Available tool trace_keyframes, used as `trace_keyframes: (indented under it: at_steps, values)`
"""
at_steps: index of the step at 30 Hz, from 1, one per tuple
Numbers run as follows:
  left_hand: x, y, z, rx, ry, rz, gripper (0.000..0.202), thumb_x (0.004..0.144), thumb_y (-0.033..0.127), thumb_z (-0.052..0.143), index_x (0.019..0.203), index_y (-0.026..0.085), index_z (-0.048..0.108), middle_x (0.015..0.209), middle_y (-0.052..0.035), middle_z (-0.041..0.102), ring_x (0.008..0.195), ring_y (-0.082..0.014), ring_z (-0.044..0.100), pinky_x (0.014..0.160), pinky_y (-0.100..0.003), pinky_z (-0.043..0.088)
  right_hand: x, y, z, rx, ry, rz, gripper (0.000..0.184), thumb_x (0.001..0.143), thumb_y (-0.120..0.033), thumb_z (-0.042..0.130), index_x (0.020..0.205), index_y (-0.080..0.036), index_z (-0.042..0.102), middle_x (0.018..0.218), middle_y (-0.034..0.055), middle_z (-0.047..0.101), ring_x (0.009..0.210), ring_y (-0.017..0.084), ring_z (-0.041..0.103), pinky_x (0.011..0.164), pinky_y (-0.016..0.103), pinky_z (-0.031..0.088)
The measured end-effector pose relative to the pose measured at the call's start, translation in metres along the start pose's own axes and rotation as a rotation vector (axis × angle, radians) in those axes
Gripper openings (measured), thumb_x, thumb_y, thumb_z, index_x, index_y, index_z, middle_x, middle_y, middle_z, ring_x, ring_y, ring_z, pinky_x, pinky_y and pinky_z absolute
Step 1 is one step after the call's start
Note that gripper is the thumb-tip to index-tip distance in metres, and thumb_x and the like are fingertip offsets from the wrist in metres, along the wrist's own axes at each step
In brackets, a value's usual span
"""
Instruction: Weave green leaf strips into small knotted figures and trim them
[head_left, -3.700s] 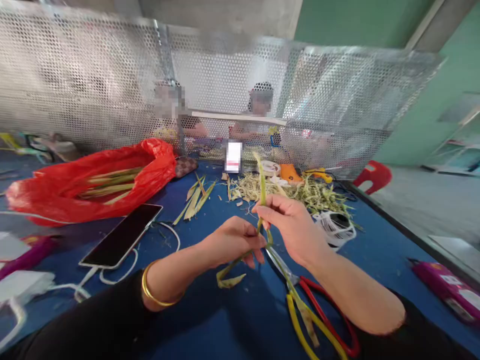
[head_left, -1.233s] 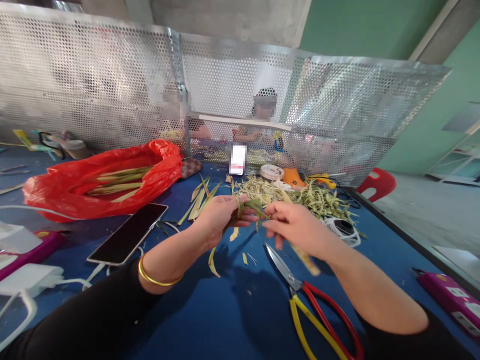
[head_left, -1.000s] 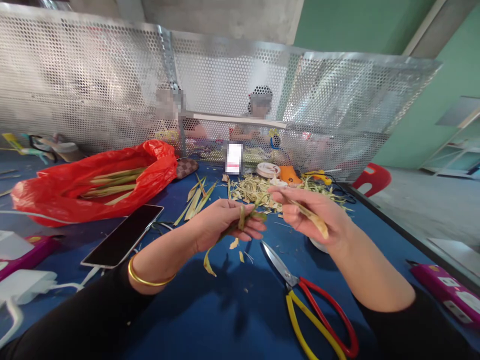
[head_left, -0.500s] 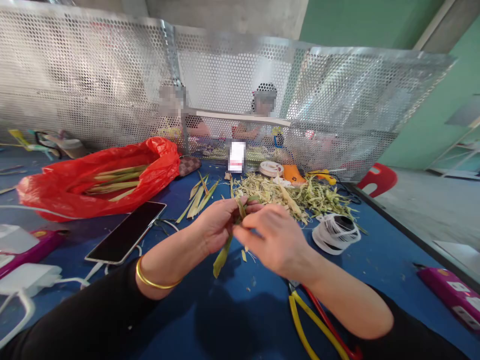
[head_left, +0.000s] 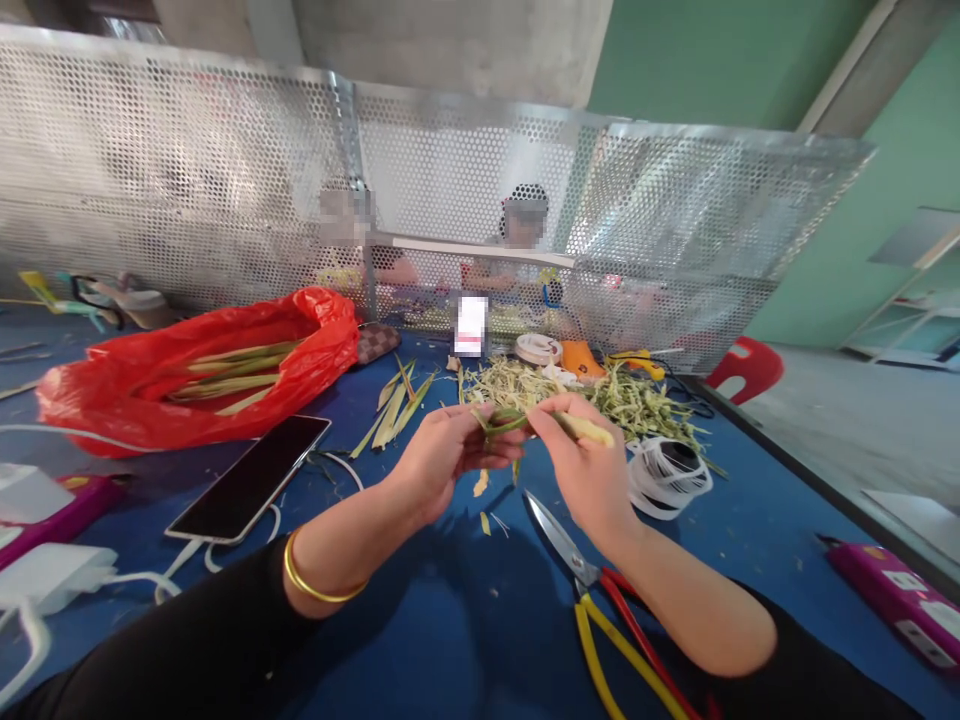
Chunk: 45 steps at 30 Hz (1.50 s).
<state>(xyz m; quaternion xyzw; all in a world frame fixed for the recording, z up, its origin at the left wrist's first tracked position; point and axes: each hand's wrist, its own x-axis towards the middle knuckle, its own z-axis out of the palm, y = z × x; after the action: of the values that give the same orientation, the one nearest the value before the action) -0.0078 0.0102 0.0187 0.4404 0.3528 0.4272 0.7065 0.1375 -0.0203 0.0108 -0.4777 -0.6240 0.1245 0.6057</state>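
Note:
Between my hands, above the blue table (head_left: 420, 610), stretches a green plant-leaf strip (head_left: 508, 421). My left hand (head_left: 442, 455) pinches it at the left, where it looks looped or knotted. My right hand (head_left: 589, 470) grips the strip's other side between thumb and fingers, and a pale end pokes out past the fingers. Scissors (head_left: 577, 565) with one yellow and one red handle lie below my right hand, partly under the forearm. Behind the hands is a heap of shredded leaf strips (head_left: 517, 385). A spool of white cord (head_left: 670, 480) stands beside my right hand.
At left are a red plastic bag (head_left: 112, 400) of long leaves, a phone (head_left: 251, 475) on a cable and white chargers (head_left: 67, 580). Loose leaves (head_left: 394, 410) lie mid-table. A lit phone (head_left: 471, 325) stands before a perforated metal screen (head_left: 450, 150); people sit behind it.
My right hand has moved right and turned, drawing the leaf strip sideways from my left hand. The strip's end, which hung downward, is now in my right hand. More of the scissors shows.

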Motion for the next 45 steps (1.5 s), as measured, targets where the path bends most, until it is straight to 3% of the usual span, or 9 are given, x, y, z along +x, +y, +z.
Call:
trace_keyframes:
  at_steps: [4, 10, 13, 18, 21, 24, 30, 39, 45]
  values:
    - [-0.002, 0.002, -0.002, -0.005, 0.031, 0.045, 0.023, 0.087, 0.023, 0.050, 0.077, 0.011, 0.067, 0.068, -0.0087, 0.071, 0.056, -0.0138, 0.066, 0.056, -0.023, 0.053, 0.002, 0.012, 0.009, 0.318, -0.104, 0.345, 0.020, 0.077, -0.035, 0.063, 0.068, -0.018, 0.058, 0.057, -0.0023, 0.058, 0.054, 0.014, 0.056, 0.057, 0.028, 0.047]
    - [-0.003, 0.009, 0.000, -0.116, -0.062, -0.127, 0.028, 0.091, 0.021, 0.042, 0.081, 0.009, 0.066, 0.065, -0.0054, 0.067, 0.054, -0.0113, 0.064, 0.050, -0.019, 0.052, 0.000, 0.016, 0.015, 0.389, -0.223, 0.489, 0.028, 0.069, -0.040, 0.066, 0.059, -0.018, 0.052, 0.053, -0.0044, 0.049, 0.052, 0.011, 0.048, 0.055, 0.027, 0.041]
    - [-0.003, 0.011, 0.002, -0.103, -0.076, -0.202, 0.029, 0.091, 0.021, 0.042, 0.079, 0.009, 0.066, 0.070, -0.0078, 0.070, 0.057, -0.0114, 0.065, 0.051, -0.018, 0.053, 0.001, 0.019, 0.013, 0.294, -0.279, 0.462, 0.026, 0.071, -0.039, 0.061, 0.059, -0.017, 0.055, 0.053, -0.0024, 0.051, 0.053, 0.012, 0.047, 0.054, 0.027, 0.039]
    - [-0.003, 0.013, 0.000, 0.010, 0.033, -0.141, 0.026, 0.088, 0.021, 0.047, 0.079, 0.008, 0.067, 0.073, -0.0102, 0.072, 0.063, -0.0135, 0.068, 0.054, -0.018, 0.054, 0.015, 0.031, -0.001, 0.088, -0.282, 0.384, 0.011, 0.059, -0.022, 0.071, 0.067, -0.019, 0.063, 0.065, -0.0005, 0.061, 0.063, 0.016, 0.052, 0.065, 0.032, 0.042]
    - [-0.003, 0.016, -0.002, 0.046, 0.035, -0.129, 0.025, 0.088, 0.022, 0.049, 0.079, 0.008, 0.068, 0.075, -0.0102, 0.072, 0.064, -0.0141, 0.068, 0.054, -0.019, 0.054, 0.028, 0.029, -0.016, -0.056, -0.155, 0.207, 0.028, 0.066, -0.024, 0.069, 0.093, -0.020, 0.064, 0.092, 0.0045, 0.066, 0.082, 0.020, 0.059, 0.080, 0.037, 0.044]
    - [-0.003, 0.017, -0.003, 0.077, 0.003, -0.138, 0.025, 0.087, 0.023, 0.050, 0.079, 0.008, 0.068, 0.076, -0.0105, 0.072, 0.064, -0.0143, 0.068, 0.054, -0.019, 0.054, 0.034, 0.021, -0.025, -0.072, -0.241, 0.051, 0.024, 0.076, -0.026, 0.063, 0.099, -0.020, 0.063, 0.101, 0.0066, 0.067, 0.094, 0.020, 0.061, 0.087, 0.038, 0.044]
    - [-0.004, 0.014, -0.003, 0.126, -0.050, -0.161, 0.026, 0.087, 0.023, 0.049, 0.080, 0.007, 0.069, 0.076, -0.0106, 0.072, 0.064, -0.0145, 0.068, 0.055, -0.019, 0.054, 0.027, 0.022, -0.017, -0.131, -0.541, -0.035, 0.009, 0.080, -0.018, 0.058, 0.085, -0.021, 0.064, 0.086, 0.0013, 0.068, 0.082, 0.017, 0.062, 0.077, 0.031, 0.046]
    - [-0.003, 0.017, -0.003, 0.074, -0.017, -0.199, 0.024, 0.087, 0.022, 0.049, 0.079, 0.008, 0.068, 0.074, -0.0096, 0.072, 0.062, -0.0140, 0.068, 0.052, -0.018, 0.054, 0.023, 0.028, -0.012, -0.192, -0.345, -0.100, 0.005, 0.084, -0.017, 0.052, 0.083, -0.020, 0.055, 0.075, 0.0002, 0.062, 0.069, 0.014, 0.056, 0.065, 0.026, 0.041]
    - [-0.002, 0.020, -0.003, -0.002, -0.037, -0.260, 0.027, 0.089, 0.019, 0.045, 0.076, 0.009, 0.066, 0.067, -0.0071, 0.070, 0.056, -0.0123, 0.067, 0.047, -0.017, 0.053, 0.021, 0.027, -0.008, -0.084, -0.442, -0.022, 0.004, 0.083, -0.019, 0.053, 0.082, -0.020, 0.057, 0.071, -0.0007, 0.060, 0.066, 0.014, 0.054, 0.063, 0.027, 0.041]
